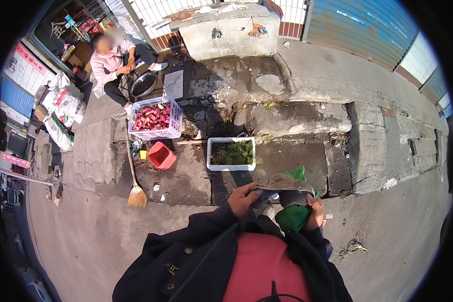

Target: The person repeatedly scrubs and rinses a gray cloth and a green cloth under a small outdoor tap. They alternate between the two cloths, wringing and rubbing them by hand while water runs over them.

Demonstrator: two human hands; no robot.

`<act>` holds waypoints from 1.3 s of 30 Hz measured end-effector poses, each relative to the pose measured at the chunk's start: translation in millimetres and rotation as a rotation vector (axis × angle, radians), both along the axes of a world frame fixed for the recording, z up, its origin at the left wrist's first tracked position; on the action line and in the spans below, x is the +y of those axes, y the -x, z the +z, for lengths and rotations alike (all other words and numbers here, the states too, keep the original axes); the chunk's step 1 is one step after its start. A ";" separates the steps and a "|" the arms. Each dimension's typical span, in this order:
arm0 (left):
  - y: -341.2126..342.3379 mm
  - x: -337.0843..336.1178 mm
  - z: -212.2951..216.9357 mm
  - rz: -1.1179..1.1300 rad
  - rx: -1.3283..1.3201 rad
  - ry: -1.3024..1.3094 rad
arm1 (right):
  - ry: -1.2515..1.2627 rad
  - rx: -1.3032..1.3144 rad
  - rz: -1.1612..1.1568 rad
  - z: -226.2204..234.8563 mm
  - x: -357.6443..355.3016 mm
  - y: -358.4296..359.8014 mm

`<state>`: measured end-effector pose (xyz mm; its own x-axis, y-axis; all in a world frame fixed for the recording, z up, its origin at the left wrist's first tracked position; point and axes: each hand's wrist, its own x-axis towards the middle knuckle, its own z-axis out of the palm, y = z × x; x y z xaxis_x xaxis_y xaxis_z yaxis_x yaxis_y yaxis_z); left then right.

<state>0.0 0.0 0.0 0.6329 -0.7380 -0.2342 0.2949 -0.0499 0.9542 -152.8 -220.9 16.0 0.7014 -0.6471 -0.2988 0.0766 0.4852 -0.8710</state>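
Observation:
My left hand [242, 199] grips the left end of a flat, dirty grey-brown object [284, 183] held in front of my chest. My right hand [314, 211] holds its right end together with green gloves [293, 216]; a green glove finger [299, 173] sticks up behind the object. Both hands are closed on these things. I wear a dark jacket [196, 251] over a red top. The underside of the grey object is hidden.
A white planter box [231, 153] with green plants sits on broken concrete ahead. To the left stand a red dustpan [161, 155], a broom [136, 194] and a white crate [155, 118] of reddish produce. A person [113, 58] squats by a metal bowl [143, 83]. Sacks [63, 108] lie far left.

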 end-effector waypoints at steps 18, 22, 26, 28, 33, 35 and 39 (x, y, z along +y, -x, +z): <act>-457.2 -366.8 -11.8 0.056 0.422 0.251 | -0.285 0.132 0.280 50.3 -304.7 -515.5; -561.4 -395.8 30.5 0.133 0.380 0.291 | -0.288 0.139 0.399 83.9 -339.6 -626.4; -637.0 -418.8 67.9 0.212 0.278 0.236 | -0.238 0.157 0.503 116.2 -368.6 -711.1; -668.5 -427.2 87.6 0.261 0.241 0.242 | -0.243 0.134 0.570 130.0 -378.5 -754.1; -739.9 -436.9 101.7 0.363 0.202 0.216 | -0.197 0.156 0.765 146.3 -399.2 -849.9; -763.7 -439.2 93.5 0.416 0.359 0.231 | -0.204 0.171 0.845 141.0 -405.0 -888.8; -808.6 -454.3 73.2 0.611 0.471 0.377 | -0.179 0.205 0.991 128.3 -421.6 -966.1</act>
